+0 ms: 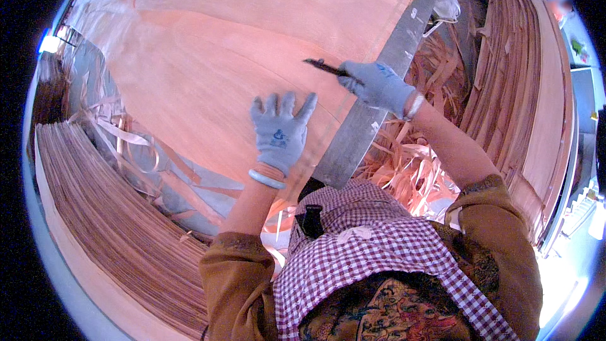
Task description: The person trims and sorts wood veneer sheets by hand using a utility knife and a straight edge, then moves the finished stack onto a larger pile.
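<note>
A broad, thin sheet of reddish wood veneer (pixel 208 69) lies spread before me, with a darker patch of grain across its middle. My left hand (pixel 281 127), in a light blue-grey work glove, rests flat on the sheet with its fingers spread. Closed around the handle of a dark utility knife (pixel 325 67) is my gloved right hand (pixel 379 88), above the sheet's right edge. The knife's tip points left over the veneer; whether it touches the wood I cannot tell. Beneath my right hand runs a grey metal strip (pixel 353 142) with white marks along the sheet's edge.
Tall stacks of veneer stand at left (pixel 107 215) and right (pixel 524 82). Loose veneer strips (pixel 410 173) heap beyond the metal strip, and more scraps (pixel 136 142) lie at left. A white cup-shaped item (pixel 447 7) sits near the strip's far end.
</note>
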Available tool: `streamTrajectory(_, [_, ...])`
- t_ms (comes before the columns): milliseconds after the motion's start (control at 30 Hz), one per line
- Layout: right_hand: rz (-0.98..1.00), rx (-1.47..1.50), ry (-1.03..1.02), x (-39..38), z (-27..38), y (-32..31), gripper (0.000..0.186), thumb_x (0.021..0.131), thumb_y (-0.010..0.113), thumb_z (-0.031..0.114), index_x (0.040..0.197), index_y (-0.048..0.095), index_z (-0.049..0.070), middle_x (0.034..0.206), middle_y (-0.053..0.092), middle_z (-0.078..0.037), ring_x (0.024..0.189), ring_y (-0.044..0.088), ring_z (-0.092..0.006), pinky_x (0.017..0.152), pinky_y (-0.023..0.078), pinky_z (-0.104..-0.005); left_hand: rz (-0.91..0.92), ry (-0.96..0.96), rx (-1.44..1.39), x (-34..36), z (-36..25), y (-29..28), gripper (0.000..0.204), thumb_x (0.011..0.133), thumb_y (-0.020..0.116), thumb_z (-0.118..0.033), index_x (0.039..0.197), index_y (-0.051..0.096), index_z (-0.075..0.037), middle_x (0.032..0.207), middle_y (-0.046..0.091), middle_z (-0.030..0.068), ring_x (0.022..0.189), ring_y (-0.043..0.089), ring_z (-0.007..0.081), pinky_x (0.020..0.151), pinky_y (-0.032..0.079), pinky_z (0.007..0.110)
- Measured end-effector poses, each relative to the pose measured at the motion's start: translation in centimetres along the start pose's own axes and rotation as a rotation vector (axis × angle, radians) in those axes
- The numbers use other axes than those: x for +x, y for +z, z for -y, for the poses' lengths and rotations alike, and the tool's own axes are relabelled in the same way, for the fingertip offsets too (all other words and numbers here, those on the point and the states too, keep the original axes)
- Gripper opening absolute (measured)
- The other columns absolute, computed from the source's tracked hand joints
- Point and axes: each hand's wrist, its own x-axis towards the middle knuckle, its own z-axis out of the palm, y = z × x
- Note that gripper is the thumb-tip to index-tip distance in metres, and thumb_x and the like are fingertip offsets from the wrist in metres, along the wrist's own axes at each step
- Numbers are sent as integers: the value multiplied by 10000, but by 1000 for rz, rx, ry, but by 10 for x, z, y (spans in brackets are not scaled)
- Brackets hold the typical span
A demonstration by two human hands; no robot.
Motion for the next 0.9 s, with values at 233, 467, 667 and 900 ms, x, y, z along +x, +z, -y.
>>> streamTrajectory(233, [86, -329, -78, 25, 21, 8, 186, 881, 458, 299, 903, 522, 127, 662, 594, -131, 626, 603, -328, 549, 451, -439, -54, 34, -16, 1, -1, 6, 527, 680, 600, -154, 1196, 546, -247, 1126, 514, 36, 977, 476, 283, 885, 326, 529])
streamTrajectory(467, [193, -407, -30, 29, 38, 9, 199, 890, 440, 298, 909, 508, 112, 658, 600, -122, 631, 613, -324, 541, 458, -428, -38, 27, -3, 0, -2, 7, 533, 684, 599, -154, 1206, 539, -244, 1156, 521, 36, 993, 476, 288, 898, 322, 528])
streamTrajectory(667, [223, -311, 50, -12, 24, 9, 148, 841, 488, 215, 916, 533, 95, 816, 640, -145, 758, 641, -319, 619, 493, -446, -3, 29, -10, -1, -1, 4, 520, 687, 607, -153, 1195, 546, -244, 1139, 525, 31, 996, 474, 283, 896, 319, 512])
streamTrajectory(900, [101, -207, 38, -100, -32, -3, 229, 852, 507, 209, 1065, 545, 134, 876, 617, -138, 735, 614, -328, 609, 498, -412, -59, 47, -7, -1, 2, 10, 487, 697, 587, -163, 1177, 553, -239, 1124, 524, 32, 973, 476, 282, 866, 330, 502])
